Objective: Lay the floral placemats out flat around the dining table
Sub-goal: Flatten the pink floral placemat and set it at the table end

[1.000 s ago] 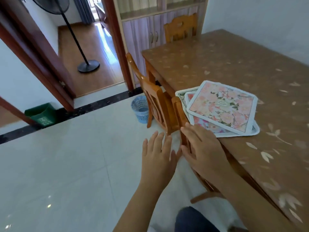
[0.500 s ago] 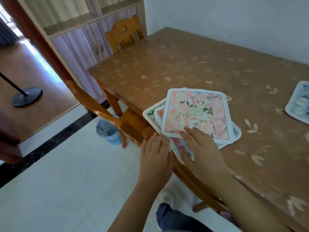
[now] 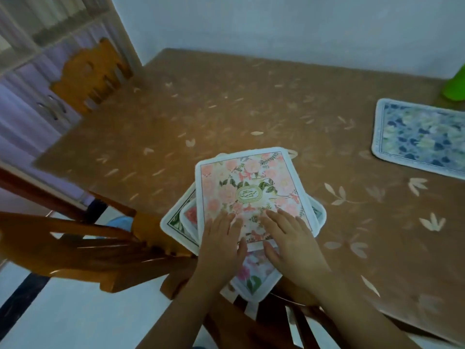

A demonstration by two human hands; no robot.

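A loose stack of floral placemats lies at the near edge of the brown dining table. The top placemat is pink with a gold label in its middle. Under it a green-bordered mat pokes out left, and another floral mat hangs over the table edge. My left hand and my right hand rest flat, fingers spread, on the near end of the top mat. A blue floral placemat lies flat at the right.
A wooden chair stands tucked against the table's near-left edge by the stack. Another wooden chair stands at the table's far-left end before a cabinet. A green object sits at the far right by the wall.
The view has swung right and closer over the table. Both hands moved forward from the chair back and table edge onto the top pink placemat. The blue placemat came into view.
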